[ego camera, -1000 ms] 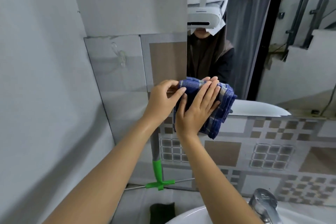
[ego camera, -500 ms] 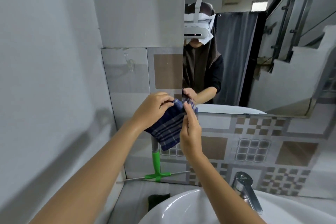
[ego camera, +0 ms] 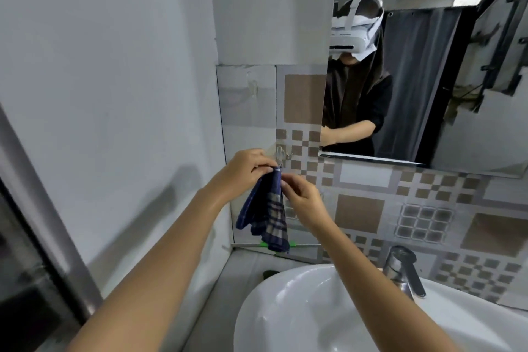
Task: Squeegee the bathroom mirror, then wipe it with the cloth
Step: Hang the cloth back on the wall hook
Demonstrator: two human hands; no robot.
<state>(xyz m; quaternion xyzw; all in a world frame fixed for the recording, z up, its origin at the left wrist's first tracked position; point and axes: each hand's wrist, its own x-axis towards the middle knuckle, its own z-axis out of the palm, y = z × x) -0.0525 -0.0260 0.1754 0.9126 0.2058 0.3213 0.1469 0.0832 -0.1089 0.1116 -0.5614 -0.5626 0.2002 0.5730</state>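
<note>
Both hands pinch the cloth (ego camera: 267, 214) by its top corner: left hand (ego camera: 245, 170) closed on it, right hand (ego camera: 303, 197) in a fingertip grip just beside. It hangs below the mirror (ego camera: 428, 66), lower left, covering the green squeegee (ego camera: 265, 245) above the sink (ego camera: 314, 308).

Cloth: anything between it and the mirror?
Head view: only patterned tile and a small wall hook separate the cloth from the mirror.

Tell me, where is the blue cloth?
The blue cloth hangs mid-frame from the left hand, beside the right hand, below a wall hook.
</note>
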